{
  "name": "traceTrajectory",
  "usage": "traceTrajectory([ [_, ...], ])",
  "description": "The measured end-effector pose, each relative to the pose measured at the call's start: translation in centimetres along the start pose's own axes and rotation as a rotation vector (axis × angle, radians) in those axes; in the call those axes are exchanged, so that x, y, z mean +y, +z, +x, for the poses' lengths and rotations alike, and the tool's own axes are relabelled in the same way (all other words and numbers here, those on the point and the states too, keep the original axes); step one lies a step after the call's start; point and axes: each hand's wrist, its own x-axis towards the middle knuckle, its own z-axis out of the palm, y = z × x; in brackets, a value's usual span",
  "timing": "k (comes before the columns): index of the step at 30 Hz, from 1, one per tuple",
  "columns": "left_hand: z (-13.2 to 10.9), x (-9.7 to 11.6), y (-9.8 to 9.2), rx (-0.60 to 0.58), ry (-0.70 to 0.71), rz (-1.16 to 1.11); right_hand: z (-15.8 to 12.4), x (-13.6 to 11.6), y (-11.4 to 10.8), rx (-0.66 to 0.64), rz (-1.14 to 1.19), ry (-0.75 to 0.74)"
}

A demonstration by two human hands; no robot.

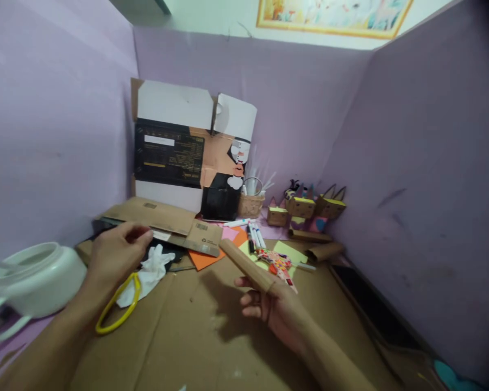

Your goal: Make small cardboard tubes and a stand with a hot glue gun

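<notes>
A narrow brown cardboard piece (248, 266) rests in my right hand (275, 307), its far end pointing up and to the left over the cardboard-covered table (187, 336). My left hand (122, 252) is raised at the left with its fingers curled and thumb and fingertips close together; whatever may be between them is too small to make out. Just below and right of that hand are a crumpled white tissue (150, 271) and a yellow scissors handle (136, 304). Beyond the right hand lie a colourful patterned piece (275, 260) and several markers (256, 238).
A white pot (44, 277) stands at the left edge. Flattened cardboard (158, 214) and an upright opened box (169, 152) are behind. A basket (251, 206), cardboard cat figures (301, 207), brown rolls (324, 251) and orange paper (206, 260) are farther back. A dark flat object (375, 304) lies along the right wall.
</notes>
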Motion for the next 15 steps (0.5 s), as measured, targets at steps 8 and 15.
traceTrajectory([
  [8, -5.0, -0.9, 6.3, -0.515, -0.151, -0.011, -0.3, 0.5, -0.7, -0.079, -0.007, 0.113],
  [15, -5.3, -0.7, 5.7, -0.490, -0.053, -0.123, 0.0, 0.7, -0.5, 0.082, -0.333, -0.228],
])
